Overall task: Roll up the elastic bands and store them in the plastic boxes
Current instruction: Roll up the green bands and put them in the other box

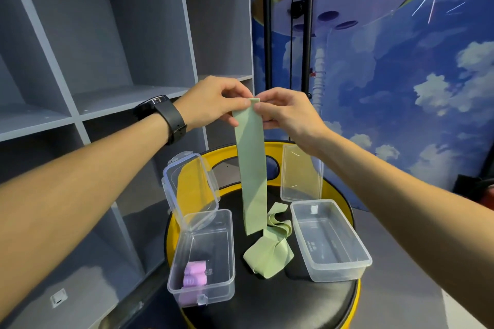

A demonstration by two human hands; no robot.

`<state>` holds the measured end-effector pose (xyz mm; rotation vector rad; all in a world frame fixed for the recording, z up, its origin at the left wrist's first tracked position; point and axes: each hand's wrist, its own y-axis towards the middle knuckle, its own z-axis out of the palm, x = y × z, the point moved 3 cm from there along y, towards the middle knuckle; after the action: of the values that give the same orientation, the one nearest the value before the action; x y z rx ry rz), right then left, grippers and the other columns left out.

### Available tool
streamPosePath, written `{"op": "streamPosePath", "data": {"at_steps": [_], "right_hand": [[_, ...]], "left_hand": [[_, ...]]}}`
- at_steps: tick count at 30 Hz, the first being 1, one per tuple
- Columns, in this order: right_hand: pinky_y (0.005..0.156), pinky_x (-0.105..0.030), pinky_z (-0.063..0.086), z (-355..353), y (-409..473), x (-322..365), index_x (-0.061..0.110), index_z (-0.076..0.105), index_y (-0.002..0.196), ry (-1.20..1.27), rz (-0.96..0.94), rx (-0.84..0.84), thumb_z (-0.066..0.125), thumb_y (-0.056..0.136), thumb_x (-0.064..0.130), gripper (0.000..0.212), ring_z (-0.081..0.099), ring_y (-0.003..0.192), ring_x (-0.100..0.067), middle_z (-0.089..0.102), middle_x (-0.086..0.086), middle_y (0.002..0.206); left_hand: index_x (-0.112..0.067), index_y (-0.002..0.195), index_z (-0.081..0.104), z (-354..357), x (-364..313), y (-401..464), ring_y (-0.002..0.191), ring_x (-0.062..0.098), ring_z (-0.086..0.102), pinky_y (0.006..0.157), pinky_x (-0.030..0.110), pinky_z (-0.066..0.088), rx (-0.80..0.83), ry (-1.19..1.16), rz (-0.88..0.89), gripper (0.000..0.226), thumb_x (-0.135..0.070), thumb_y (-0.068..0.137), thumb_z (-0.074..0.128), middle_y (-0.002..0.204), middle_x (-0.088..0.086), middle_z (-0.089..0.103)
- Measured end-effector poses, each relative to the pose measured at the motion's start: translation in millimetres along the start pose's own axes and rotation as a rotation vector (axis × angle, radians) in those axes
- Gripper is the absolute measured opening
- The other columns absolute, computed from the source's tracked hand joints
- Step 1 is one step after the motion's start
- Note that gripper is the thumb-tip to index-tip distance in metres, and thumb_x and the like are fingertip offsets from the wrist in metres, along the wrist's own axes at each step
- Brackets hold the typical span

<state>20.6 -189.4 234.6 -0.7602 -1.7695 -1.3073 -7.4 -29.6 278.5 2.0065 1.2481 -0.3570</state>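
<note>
A long green elastic band (251, 168) hangs down from my two hands, held up above the stool. My left hand (213, 101) pinches its top end from the left and my right hand (286, 111) pinches it from the right. The band's lower part lies crumpled (270, 251) on the black seat between two clear plastic boxes. The left box (227, 243) holds two rolled purple bands (194, 275) at its near end. The right box (355, 251) has nothing in it.
The boxes stand on a round black stool seat (280, 299) with a yellow rim. The left box's lid (191, 189) stands hinged open; another clear lid (300, 173) leans behind the right box. Grey shelving (93, 61) fills the left side, with a blue mural on the right.
</note>
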Motion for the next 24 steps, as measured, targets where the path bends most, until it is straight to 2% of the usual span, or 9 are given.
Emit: {"op": "streamPosePath", "data": {"at_steps": [5,8,11,19,24], "right_hand": [[0.069,-0.027,0.06,-4.0,-1.6,-6.4,-0.001,0.066,0.104,0.094,0.034,-0.023,0.065,0.09,0.008,0.016,0.072,0.08,-0.018,0.072,-0.015,0.096],[0.066,-0.025,0.058,-6.0,-3.4,-9.7,0.002,0.067,0.101,0.108,0.039,-0.009,0.065,0.09,0.009,0.012,0.072,0.079,-0.016,0.072,-0.012,0.094],[0.067,-0.026,0.058,-9.4,-3.5,-11.5,0.003,0.067,0.101,0.099,0.036,0.003,0.065,0.09,0.011,0.013,0.072,0.082,-0.017,0.071,-0.013,0.096],[0.078,-0.036,0.06,-11.7,-7.2,-22.3,0.003,0.067,0.102,0.096,0.062,-0.004,0.064,0.091,0.01,0.013,0.071,0.092,-0.027,0.071,-0.017,0.103],[0.068,-0.029,0.059,-8.6,-14.4,-38.5,0.0,0.066,0.106,0.155,0.109,0.003,0.064,0.091,0.009,0.017,0.069,0.082,-0.024,0.069,-0.023,0.103]], "left_hand": [[-0.019,0.113,0.065,7.3,14.8,-7.2,0.079,0.011,0.069,0.069,0.032,0.061,-0.008,-0.148,-0.047,0.025,-0.019,0.089,0.067,0.097,0.001,0.073],[-0.022,0.112,0.065,14.1,23.6,-11.8,0.08,0.016,0.07,0.074,0.033,0.06,-0.005,-0.223,-0.059,0.022,-0.013,0.092,0.062,0.097,0.006,0.074],[-0.02,0.115,0.065,19.8,25.7,-14.4,0.082,0.018,0.071,0.072,0.029,0.06,-0.022,-0.317,-0.058,0.024,-0.011,0.093,0.059,0.099,0.009,0.073],[-0.021,0.107,0.068,33.4,27.4,-17.7,0.08,0.006,0.07,0.065,0.021,0.058,-0.106,-0.306,-0.013,0.021,-0.008,0.094,0.056,0.095,-0.002,0.071],[-0.015,0.108,0.068,46.6,36.5,-20.9,0.077,0.001,0.067,0.061,0.016,0.054,-0.138,-0.294,-0.015,0.02,-0.007,0.095,0.055,0.093,-0.004,0.069]]}}
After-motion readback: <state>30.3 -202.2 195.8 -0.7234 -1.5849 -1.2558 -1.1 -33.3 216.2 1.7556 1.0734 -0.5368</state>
